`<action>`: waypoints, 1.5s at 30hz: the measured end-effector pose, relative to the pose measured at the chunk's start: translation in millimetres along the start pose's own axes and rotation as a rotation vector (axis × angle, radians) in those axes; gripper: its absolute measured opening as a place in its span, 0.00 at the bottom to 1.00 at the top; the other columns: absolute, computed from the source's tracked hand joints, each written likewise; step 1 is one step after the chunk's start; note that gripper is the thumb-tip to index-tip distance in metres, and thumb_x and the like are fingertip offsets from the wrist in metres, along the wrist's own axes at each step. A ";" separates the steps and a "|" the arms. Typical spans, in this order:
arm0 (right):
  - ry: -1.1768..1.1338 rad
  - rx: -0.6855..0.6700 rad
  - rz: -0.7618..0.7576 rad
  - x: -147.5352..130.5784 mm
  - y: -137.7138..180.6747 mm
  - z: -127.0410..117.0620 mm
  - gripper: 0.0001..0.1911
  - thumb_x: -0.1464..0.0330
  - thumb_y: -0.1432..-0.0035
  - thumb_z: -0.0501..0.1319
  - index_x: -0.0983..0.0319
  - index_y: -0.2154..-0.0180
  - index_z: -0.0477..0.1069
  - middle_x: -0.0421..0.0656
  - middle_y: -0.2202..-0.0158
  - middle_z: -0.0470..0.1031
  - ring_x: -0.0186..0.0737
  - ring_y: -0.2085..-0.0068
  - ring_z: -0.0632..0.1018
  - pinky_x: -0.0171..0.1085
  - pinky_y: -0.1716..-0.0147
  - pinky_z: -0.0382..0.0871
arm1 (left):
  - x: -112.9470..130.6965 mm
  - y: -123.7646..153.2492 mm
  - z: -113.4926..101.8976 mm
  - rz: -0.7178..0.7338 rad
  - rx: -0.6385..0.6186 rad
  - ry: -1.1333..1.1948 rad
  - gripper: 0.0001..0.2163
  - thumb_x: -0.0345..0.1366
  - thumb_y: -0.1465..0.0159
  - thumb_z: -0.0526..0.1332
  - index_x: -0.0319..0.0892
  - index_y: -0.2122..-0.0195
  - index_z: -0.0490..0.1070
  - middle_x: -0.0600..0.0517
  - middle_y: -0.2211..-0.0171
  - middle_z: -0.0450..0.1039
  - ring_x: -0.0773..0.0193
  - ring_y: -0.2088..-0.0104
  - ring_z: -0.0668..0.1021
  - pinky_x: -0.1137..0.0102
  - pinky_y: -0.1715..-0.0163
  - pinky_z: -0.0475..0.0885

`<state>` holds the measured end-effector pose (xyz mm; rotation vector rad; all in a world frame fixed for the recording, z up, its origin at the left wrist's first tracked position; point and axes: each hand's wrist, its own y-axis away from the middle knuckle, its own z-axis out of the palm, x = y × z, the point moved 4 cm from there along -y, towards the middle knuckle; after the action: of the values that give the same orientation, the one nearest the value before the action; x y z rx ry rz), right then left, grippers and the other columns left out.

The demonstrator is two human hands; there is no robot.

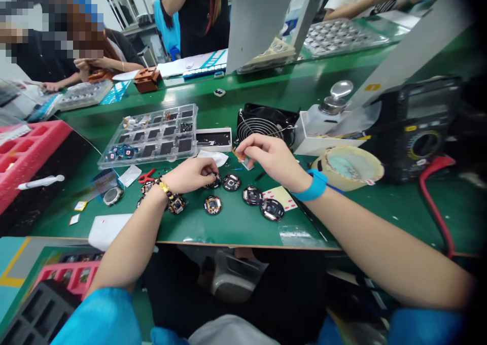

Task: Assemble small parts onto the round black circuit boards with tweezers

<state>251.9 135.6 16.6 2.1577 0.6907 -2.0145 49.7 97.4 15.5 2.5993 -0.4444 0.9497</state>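
My left hand (192,175), with a beaded bracelet at the wrist, has its fingers curled down on a round black electronic module (215,181), partly hidden beneath them. My right hand (272,157), wearing a blue wristband (312,185), is raised to the right with thumb and fingertips pinched together. Something small and orange shows at those fingertips, too small to name. Between the hands lies another round module (231,182). Nearer the table edge is a module with a square centre (212,204). Two more, a black module (251,195) and a tilted one (272,209), touch a patterned card (283,199).
A clear compartment tray (150,134) of small parts stands behind my left hand. Red-handled pliers (147,175) lie close by. Further back are a black fan (266,122), a white box (323,142), a round tub (348,167) and a multimeter (422,127). Co-workers sit across the bench.
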 end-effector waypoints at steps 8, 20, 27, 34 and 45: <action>0.028 -0.073 0.006 4.4 -0.4 6.2 0.13 0.60 0.41 0.68 0.61 0.58 0.80 0.45 0.60 0.82 0.40 0.62 0.80 0.37 0.70 0.77 | 1.6 2.9 -9.5 0.065 0.071 -0.099 0.13 0.38 0.38 0.68 0.42 0.53 0.78 0.49 0.59 0.81 0.60 0.60 0.80 0.65 0.56 0.74; -0.073 -0.082 0.090 5.6 2.6 10.8 0.23 0.50 0.48 0.74 0.63 0.64 0.78 0.44 0.70 0.83 0.41 0.67 0.83 0.42 0.61 0.80 | 16.1 -5.4 2.0 0.208 0.323 0.468 0.14 0.42 0.40 0.73 0.38 0.61 0.77 0.49 0.67 0.80 0.68 0.70 0.78 0.74 0.70 0.75; -0.030 -0.112 0.115 11.1 -0.6 11.8 0.29 0.41 0.45 0.68 0.61 0.62 0.80 0.48 0.65 0.85 0.44 0.64 0.85 0.43 0.60 0.81 | 9.9 -5.8 -3.1 0.241 0.417 0.510 0.14 0.45 0.37 0.70 0.38 0.62 0.82 0.49 0.70 0.81 0.69 0.75 0.77 0.74 0.73 0.74; -0.031 -0.087 0.099 17.8 -6.5 7.3 0.33 0.39 0.42 0.64 0.60 0.54 0.80 0.50 0.57 0.85 0.47 0.57 0.85 0.45 0.57 0.80 | 1.4 4.9 -32.9 0.241 0.734 0.458 0.13 0.44 0.35 0.68 0.38 0.59 0.83 0.47 0.65 0.83 0.66 0.70 0.81 0.72 0.68 0.78; 0.048 -0.214 0.046 13.2 -2.7 16.2 0.24 0.48 0.33 0.57 0.61 0.57 0.78 0.47 0.59 0.84 0.41 0.60 0.83 0.39 0.58 0.77 | -68.1 -21.9 -176.5 -0.321 0.954 -0.090 0.05 0.28 0.45 0.70 0.37 0.66 0.82 0.46 0.67 0.84 0.55 0.60 0.84 0.64 0.50 0.75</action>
<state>236.2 135.2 2.5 2.0845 0.8146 -1.7817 -89.6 201.6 93.0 3.3796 0.5503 1.1010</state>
